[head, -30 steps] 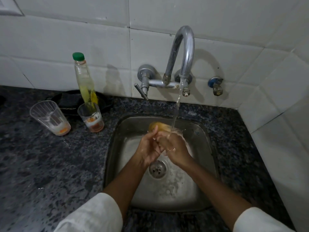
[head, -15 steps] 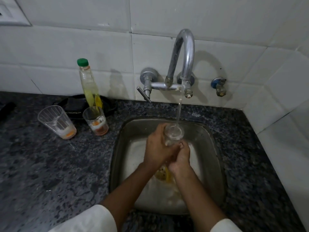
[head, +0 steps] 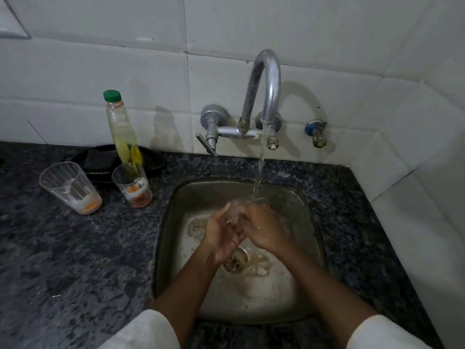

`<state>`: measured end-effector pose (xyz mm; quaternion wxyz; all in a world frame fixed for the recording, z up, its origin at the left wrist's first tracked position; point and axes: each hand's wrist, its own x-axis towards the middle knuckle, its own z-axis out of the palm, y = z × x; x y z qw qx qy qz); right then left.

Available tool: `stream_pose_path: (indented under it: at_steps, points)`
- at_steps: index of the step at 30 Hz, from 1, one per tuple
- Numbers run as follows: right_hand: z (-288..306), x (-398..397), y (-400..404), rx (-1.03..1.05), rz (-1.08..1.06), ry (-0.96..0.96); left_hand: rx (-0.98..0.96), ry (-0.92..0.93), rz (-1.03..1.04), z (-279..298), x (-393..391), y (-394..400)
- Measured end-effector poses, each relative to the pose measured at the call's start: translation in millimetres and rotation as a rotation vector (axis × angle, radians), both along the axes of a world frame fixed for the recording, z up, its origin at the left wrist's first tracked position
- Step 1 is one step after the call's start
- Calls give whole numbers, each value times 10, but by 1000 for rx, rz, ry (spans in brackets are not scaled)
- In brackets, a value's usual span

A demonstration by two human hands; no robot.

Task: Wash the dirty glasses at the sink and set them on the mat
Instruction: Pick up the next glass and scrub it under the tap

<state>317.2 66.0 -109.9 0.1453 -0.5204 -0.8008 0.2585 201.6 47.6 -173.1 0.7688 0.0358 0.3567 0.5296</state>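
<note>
Over the sink (head: 299, 205), under the tap's (head: 266, 79) stream, a clear glass (head: 235, 210) sits between both hands: left hand (head: 221, 235) cups it from the left, right hand (head: 266, 230) wraps it from the right. Blur and fingers hide most of the glass, so its axis is unclear. Two dirty glasses (head: 71, 188) stand on the worktop (head: 75, 260).

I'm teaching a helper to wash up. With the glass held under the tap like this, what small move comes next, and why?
Probably keep turning the glass under the water stream to finish rinsing it: both hands, left hand and right hand, grip it over the sink, and water is running onto it. Two dirty glasses wait on the counter.
</note>
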Motion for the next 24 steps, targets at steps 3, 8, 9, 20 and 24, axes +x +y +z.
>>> stream_pose_path:
  at_steps: [3,8,9,20,24]
  points:
    - [10,1,29,-188,-131,205,8,47,14,-26,65,21]
    - [2,210,-51,72,288,-485,-111,457,-161,43,-27,138]
    - [-22,178,-42,4,184,-305,-68,423,-166,30,-35,124]
    - [-22,108,54,82,272,-280,-31,301,-195,91,-109,155]
    - [-40,-120,57,-192,-158,429,94,11,-1,106,1,90]
